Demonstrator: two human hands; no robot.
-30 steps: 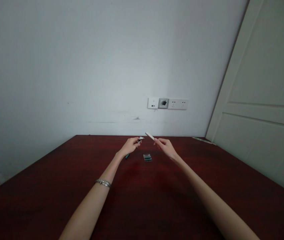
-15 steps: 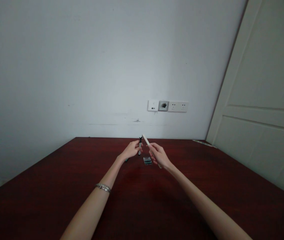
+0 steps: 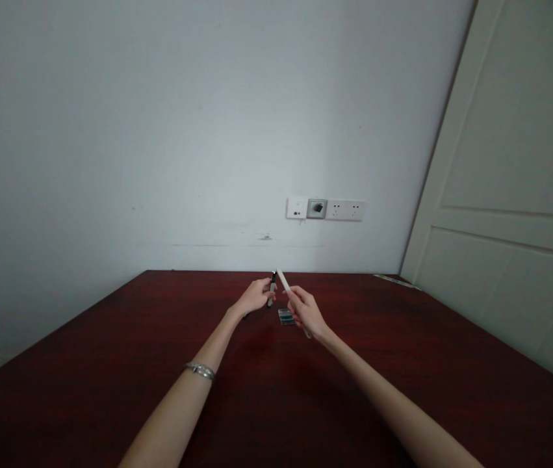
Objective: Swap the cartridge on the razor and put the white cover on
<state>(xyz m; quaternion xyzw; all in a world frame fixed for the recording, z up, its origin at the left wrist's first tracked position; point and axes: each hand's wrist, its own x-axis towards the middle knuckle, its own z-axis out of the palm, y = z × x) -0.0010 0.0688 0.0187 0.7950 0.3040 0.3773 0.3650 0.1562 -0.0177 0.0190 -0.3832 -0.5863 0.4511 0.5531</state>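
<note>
My left hand [image 3: 255, 296] is closed around a slim black-and-pale-grey tool [image 3: 272, 291], which stands nearly upright with a small shiny head at its top. In my right hand [image 3: 307, 309] is a long white stick [image 3: 283, 280], tilted to the upper left. Its upper end is close to the tool's head; whether they touch I cannot tell. Below and between the hands a small flat clear case [image 3: 285, 316] lies on the table, with dark greenish contents and its right side partly behind my right fingers. A small dark end [image 3: 245, 316] shows under my left wrist, mostly hidden.
The dark red wooden table [image 3: 276, 403] reaches back to a white wall [image 3: 208, 130]. A thin pale strip [image 3: 397, 282] lies near the table's back right edge. Sockets [image 3: 344, 209] are on the wall, and a pale panelled door [image 3: 505, 214] stands at the right.
The white stick's upper end and my right hand have shifted slightly down, and the tool in my left hand leans a little more. The view has tilted slightly. Both grips are kept.
</note>
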